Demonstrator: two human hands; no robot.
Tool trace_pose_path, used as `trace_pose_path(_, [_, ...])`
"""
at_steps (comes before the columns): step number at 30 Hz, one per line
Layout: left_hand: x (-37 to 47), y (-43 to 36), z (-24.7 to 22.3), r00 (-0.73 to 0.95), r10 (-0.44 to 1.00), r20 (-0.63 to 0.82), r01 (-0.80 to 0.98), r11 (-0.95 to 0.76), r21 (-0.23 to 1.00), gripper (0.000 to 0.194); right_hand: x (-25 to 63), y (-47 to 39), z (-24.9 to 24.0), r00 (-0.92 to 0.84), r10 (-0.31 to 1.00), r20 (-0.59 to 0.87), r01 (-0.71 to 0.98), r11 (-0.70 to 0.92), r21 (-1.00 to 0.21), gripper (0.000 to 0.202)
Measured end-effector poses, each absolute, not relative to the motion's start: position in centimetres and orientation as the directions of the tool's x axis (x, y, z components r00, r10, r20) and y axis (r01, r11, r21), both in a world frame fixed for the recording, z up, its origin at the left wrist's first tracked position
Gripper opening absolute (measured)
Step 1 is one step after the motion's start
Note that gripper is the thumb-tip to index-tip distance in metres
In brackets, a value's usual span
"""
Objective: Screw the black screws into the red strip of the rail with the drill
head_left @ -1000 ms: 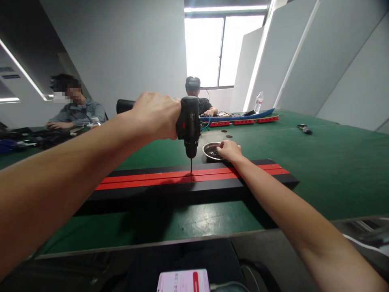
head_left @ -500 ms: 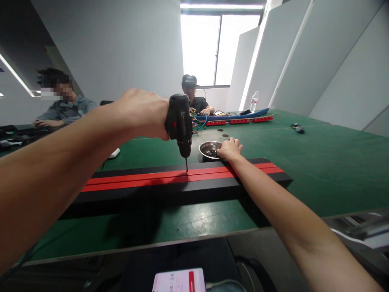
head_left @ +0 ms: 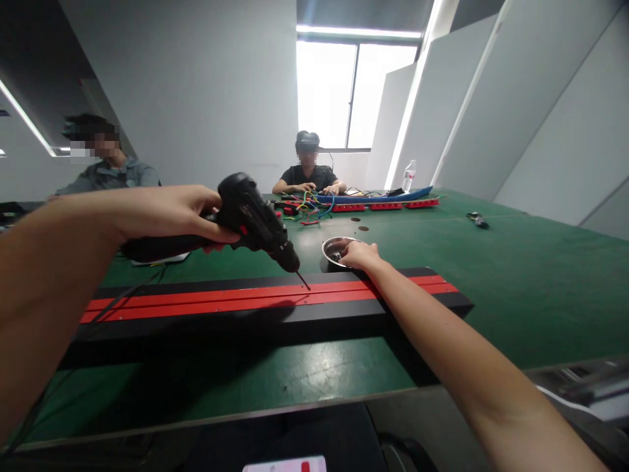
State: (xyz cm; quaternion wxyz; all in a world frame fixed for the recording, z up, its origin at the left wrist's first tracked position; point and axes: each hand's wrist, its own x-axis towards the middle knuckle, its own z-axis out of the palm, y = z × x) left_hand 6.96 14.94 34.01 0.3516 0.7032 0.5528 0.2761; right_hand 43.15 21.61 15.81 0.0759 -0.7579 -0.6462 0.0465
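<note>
My left hand is wrapped round a black power drill, which tilts down to the right. The drill's thin bit ends just over the red strip that runs along a long black bar. Behind the bar, my right hand reaches over the rim of a round metal bowl with small dark pieces inside. Its fingertips are down in the bowl, and what they pinch, if anything, is too small to make out.
Across the green table, a person handles coloured wires near a blue strip and red blocks. Another person sits at the left. A bottle stands at the back; a phone lies below the table's front edge.
The drill has swung from upright to a slant, its body moving left with my left hand. My right hand has moved further into the bowl. The view has tilted up slightly.
</note>
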Motion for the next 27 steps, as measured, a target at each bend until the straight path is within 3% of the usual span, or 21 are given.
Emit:
trace_pose_path(4, [7.5, 15.2, 30.0, 0.327, 0.943, -0.059, 0.466, -0.106, 0.878, 0.052, 43.2, 21.8, 15.7, 0.151, 0.988, 0.012, 0.973, -0.147, -0.176, 0.024])
trace_pose_path(9, [10.3, 15.4, 23.8, 0.325, 0.93, -0.171, 0.16, 0.124, 0.979, 0.037, 43.4, 21.5, 15.7, 0.148, 0.988, 0.049, 0.964, -0.133, -0.231, 0.011])
trace_pose_path(16, [12.2, 15.1, 19.4, 0.334, 0.907, -0.258, -0.122, 0.313, 0.942, 0.033, 43.6, 21.3, 16.0, 0.185, 0.976, 0.118, 0.948, -0.146, -0.284, 0.03])
trace_pose_path(20, [12.2, 14.6, 18.7, 0.31, 0.924, -0.225, -0.197, 0.295, 0.935, 0.03, 43.8, 21.5, 15.8, 0.198, 0.968, 0.153, 0.943, -0.145, -0.301, 0.032])
trace_pose_path(23, [12.3, 14.3, 18.3, 0.3, 0.93, -0.214, -0.224, 0.286, 0.932, 0.027, 44.0, 21.8, 15.4, 0.141, 0.972, 0.188, 0.919, -0.058, -0.391, 0.031])
trace_pose_path(27, [12.7, 14.0, 18.1, 0.262, 0.951, -0.166, -0.259, 0.235, 0.937, 0.025, 44.1, 21.8, 15.3, 0.023, 0.96, 0.281, 0.759, 0.166, -0.629, 0.023])
